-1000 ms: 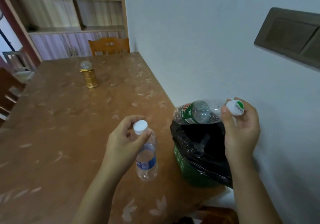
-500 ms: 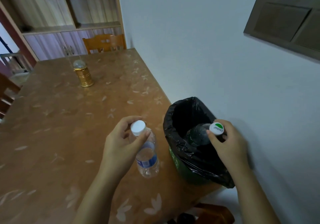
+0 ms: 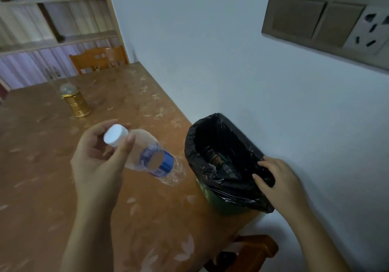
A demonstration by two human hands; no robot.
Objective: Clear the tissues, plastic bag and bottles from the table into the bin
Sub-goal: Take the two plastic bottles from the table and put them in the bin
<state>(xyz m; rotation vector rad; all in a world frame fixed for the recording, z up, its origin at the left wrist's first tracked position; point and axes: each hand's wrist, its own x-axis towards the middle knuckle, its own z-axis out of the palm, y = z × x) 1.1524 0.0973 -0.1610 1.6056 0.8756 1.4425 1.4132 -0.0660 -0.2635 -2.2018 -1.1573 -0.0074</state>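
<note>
Clear plastic bottle (image 3: 151,158) w/ white screw cap (image 3: 115,134) and a blue label band round its middle; print on the label too blurred to read. Bottle looks empty and a bit crumpled at the base end. It's off the table, tilted, cap up-left and base pointing down-right toward the bin, just short of the rim. Left hand (image 3: 99,162) holds it at the neck, thumb and fingers curled round just under the cap. Bin (image 3: 212,198) is green w/ a black liner (image 3: 210,128) folded over the rim; it stands at the table's right edge, against the wall. Inside, a 2nd bottle (image 3: 219,162) shows dimly, label unreadable. Right hand (image 3: 282,181) is on the bin's near-right rim, fingers and thumb pinching the liner there. Table (image 3: 42,177) is brown w/ a pale leaf pattern. Farther back on it, well apart from the bottle, stands a gold jar w/ clear domed top (image 3: 76,103). Wooden chair (image 3: 99,60) at the far end, shelf unit (image 3: 52,18) behind it, switch/socket panel (image 3: 324,21) on the wall.
</note>
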